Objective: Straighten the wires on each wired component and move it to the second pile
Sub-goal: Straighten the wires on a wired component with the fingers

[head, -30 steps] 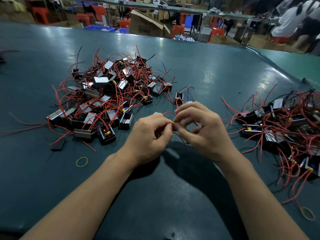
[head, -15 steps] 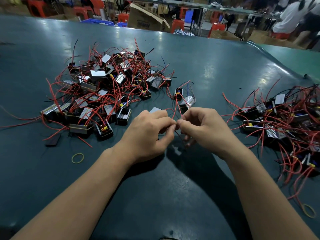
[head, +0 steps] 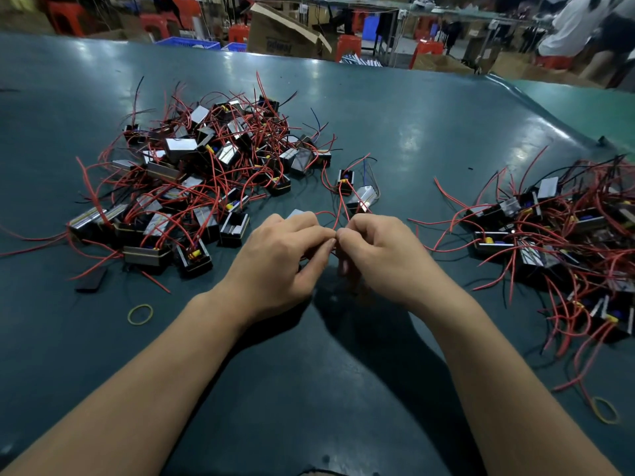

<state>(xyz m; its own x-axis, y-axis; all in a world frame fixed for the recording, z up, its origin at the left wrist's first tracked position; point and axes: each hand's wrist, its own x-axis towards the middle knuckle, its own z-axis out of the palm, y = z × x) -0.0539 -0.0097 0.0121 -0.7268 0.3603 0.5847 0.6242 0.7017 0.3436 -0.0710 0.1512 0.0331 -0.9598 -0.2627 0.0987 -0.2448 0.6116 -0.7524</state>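
Component (head: 296, 213) mostly hidden, red wires (head: 338, 214) looping above both hands' (head: 281, 255) grip

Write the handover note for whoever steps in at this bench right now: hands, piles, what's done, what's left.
Left hand and right hand: fingertips meet at table centre, pinching a red wire. The component they hold is mostly hidden under the fingers.
Left pile: large tangled heap of wired components, apparently the unsorted stock. Two loose components lie just beyond the hands.
Right pile: the other heap, probably the finished one.
Rubber bands lie loose on the green mat.
Done: judging by the right pile, a good share.
Left: finish this piece, move it right, then work through the left pile.
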